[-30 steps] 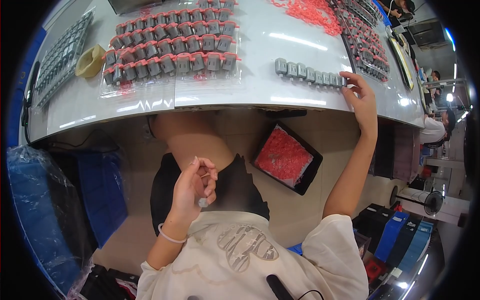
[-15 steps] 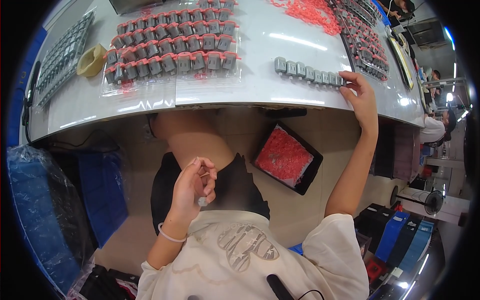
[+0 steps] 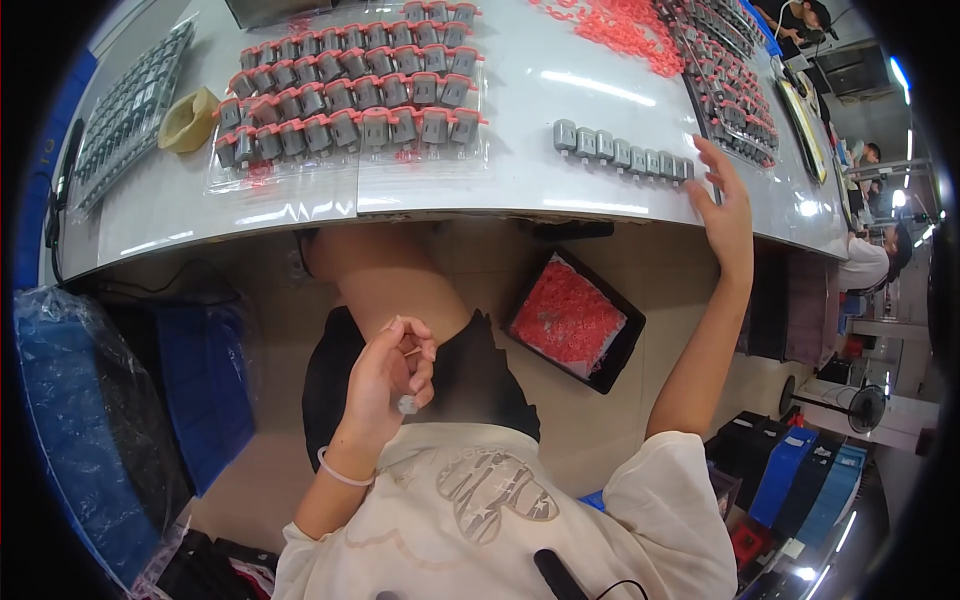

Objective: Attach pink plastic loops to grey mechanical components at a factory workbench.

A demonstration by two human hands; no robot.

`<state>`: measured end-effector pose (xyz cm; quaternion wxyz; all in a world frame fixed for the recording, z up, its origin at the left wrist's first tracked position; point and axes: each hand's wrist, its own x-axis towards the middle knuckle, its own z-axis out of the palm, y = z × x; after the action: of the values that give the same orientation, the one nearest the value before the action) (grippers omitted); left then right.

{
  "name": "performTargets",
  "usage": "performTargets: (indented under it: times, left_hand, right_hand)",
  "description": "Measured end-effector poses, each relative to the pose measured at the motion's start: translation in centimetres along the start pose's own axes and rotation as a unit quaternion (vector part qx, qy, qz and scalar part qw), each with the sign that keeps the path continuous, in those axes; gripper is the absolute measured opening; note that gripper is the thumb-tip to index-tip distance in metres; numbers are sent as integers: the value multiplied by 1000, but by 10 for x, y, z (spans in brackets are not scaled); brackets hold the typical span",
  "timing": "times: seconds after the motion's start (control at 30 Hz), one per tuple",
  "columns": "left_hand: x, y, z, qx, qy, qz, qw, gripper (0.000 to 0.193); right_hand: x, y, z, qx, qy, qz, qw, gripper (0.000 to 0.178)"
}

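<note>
Right of the motor row [image 3: 622, 153], the right hand [image 3: 727, 205], grip open, seems busy aligning it, next needing light contact; the left hand [image 3: 388, 372] clasps a grey piece [image 3: 407, 405].

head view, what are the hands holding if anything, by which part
The left hand holds a grey motor-like part in its curled grip; one end shows, the gripped portion is hidden. The right hand, open beside grey motors, holds nothing.
</note>
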<state>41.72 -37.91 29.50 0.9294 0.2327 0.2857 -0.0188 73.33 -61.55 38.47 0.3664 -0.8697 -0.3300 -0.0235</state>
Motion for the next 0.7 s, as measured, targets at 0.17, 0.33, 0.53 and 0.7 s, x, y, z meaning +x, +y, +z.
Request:
performTargets:
  times: [0.17,0.33,0.53,0.7]
  left_hand:
    - [5,-3,5,-72,-12,-10,997,28]
    - [12,-5,19,-96,-22,-17,995,31]
    - [7,-6,30,-142,55,3,988,33]
    - [7,-5,35,-116,43,36,992,34]
  right_hand:
    - [-50,-75,40,54,91,-24,994,20]
    - [-97,-138,120,163,-267,-191,930,43]
    - [-113,-137,143,105,-262,-208,937,37]
    - [-89,-125,123,207,-215,-164,940,27]
